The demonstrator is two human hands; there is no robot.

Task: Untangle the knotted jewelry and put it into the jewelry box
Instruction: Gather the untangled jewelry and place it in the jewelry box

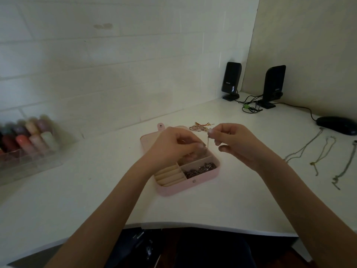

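Done so far: one compartment of my pink jewelry box (pixel 168 190) already holds a dark beaded piece (pixel 201 168); the ring rolls beside it look bare.
In hand: a thin chain (pixel 208 143) hangs over the open box, stretched between my hands.
Left to do: three chains (pixel 316 149) lie stretched out on the worktop (pixel 77 190) to my right, and a beaded tangle (pixel 199 127) sits just behind the box.
Left hand (pixel 173 144): fingers curled, pinching the chain's lower part above the box.
Right hand (pixel 233 142): raised, thumb and forefinger pinching the chain's top, the other fingers loosely bent.
Stage, I judge: midway.
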